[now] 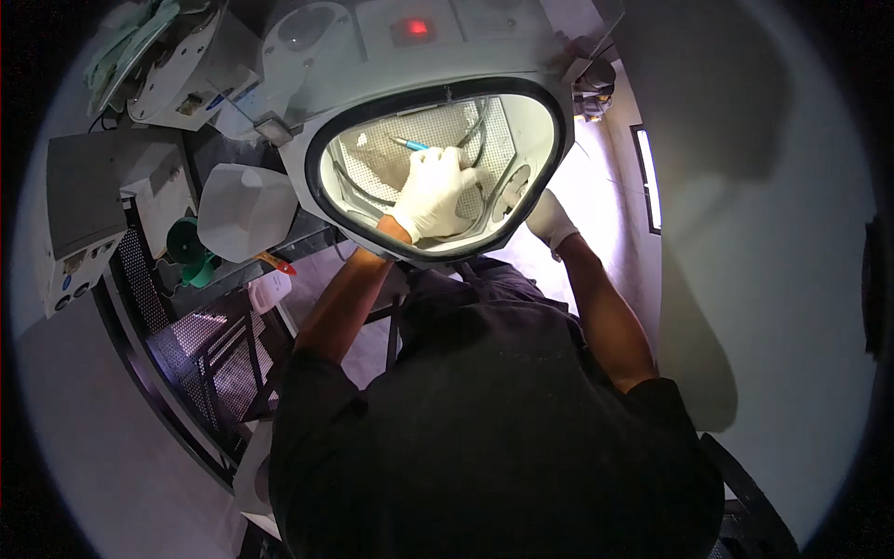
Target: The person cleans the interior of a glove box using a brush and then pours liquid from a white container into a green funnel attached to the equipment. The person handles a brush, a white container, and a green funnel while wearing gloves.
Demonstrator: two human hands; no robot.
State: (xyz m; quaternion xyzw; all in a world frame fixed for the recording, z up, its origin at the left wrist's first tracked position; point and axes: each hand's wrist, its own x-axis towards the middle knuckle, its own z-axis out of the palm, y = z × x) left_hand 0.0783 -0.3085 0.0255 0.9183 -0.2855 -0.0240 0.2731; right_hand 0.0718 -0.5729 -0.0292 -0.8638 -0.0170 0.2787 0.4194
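Observation:
Both my hands wear white gloves and reach into a lit grey cabinet [307, 121] with a rounded viewing window. Behind the glass, my left hand [433, 196] is closed around a thin tool with a blue-green tip [408, 143] that sticks up to the left over a perforated floor [438, 126]. My right hand [549, 219] goes into the cabinet's right port, and only its gloved wrist shows; its fingers are hidden by the window frame.
A white jug [244, 210] and a green funnel [186, 244] stand left of the cabinet. A grey box unit [79, 200] sits further left above a metal mesh shelf [200, 345]. A plain wall lies to the right.

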